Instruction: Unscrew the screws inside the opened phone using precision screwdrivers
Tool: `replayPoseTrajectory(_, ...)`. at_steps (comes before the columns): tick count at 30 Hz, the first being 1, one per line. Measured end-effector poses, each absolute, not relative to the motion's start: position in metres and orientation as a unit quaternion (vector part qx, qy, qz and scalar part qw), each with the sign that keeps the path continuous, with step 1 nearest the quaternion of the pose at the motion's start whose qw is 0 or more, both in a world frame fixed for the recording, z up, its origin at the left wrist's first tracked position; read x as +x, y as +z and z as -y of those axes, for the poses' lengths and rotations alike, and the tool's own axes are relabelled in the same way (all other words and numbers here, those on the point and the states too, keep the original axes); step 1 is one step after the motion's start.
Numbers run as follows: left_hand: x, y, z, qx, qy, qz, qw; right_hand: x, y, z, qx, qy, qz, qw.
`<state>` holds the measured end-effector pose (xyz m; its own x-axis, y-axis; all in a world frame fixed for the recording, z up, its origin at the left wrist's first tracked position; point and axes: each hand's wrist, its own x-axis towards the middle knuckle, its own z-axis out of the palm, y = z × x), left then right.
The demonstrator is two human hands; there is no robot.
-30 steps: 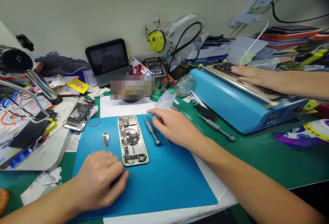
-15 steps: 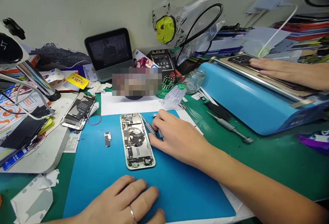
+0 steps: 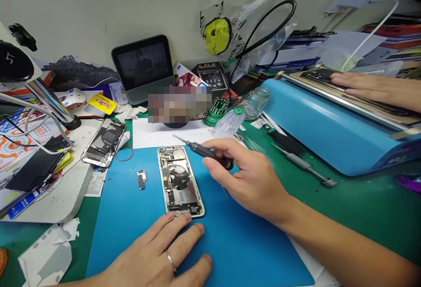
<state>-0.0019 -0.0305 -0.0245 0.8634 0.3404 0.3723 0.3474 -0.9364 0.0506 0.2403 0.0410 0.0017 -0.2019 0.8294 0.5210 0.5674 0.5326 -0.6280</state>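
Observation:
An opened phone (image 3: 180,179) lies face up on the blue mat (image 3: 121,234), its inner parts showing. My left hand (image 3: 167,247), with a ring on one finger, rests flat and spread, its fingertips at the phone's lower edge. In my right hand (image 3: 246,173) is a dark screwdriver (image 3: 210,153), raised beside the phone's upper right, its tip pointing up and left. A thin metal tool (image 3: 225,191) shows partly beneath that hand. Left of the phone sits a small metal-and-black part (image 3: 141,179), with tiny dark screws (image 3: 109,179) farther left.
A second opened phone (image 3: 104,142) lies on a white stand base (image 3: 59,199). Another person's hand (image 3: 362,84) rests on a phone on the blue machine (image 3: 315,124). Behind are green-based bits (image 3: 219,109), a glass jar (image 3: 256,102) and a screen (image 3: 144,65). Tools (image 3: 302,164) lie at right.
My right hand has lifted the screwdriver from beside the phone. My left hand has moved forward so its fingertips reach the phone's lower edge. The view has shifted slightly.

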Motion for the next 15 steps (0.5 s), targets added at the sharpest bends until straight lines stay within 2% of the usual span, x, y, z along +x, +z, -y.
replayPoseTrajectory(7, -0.0054, -0.0231, 0.0288, -0.972, -0.161, 0.172, 0.003, 0.2398, -0.0028, -0.0398, -0.444, 0.130, 0.725, 0.510)
replayPoseTrajectory(12, -0.0045, -0.0228, 0.0265, -0.971, -0.174, 0.163, -0.005, 0.2421, -0.0013, -0.0378, -0.379, 0.136, 0.733, 0.548)
replayPoseTrajectory(15, -0.0028, -0.0228, 0.0264, -0.954, -0.231, 0.182, -0.054, 0.2434, -0.0008, -0.0383, -0.335, 0.132, 0.736, 0.572)
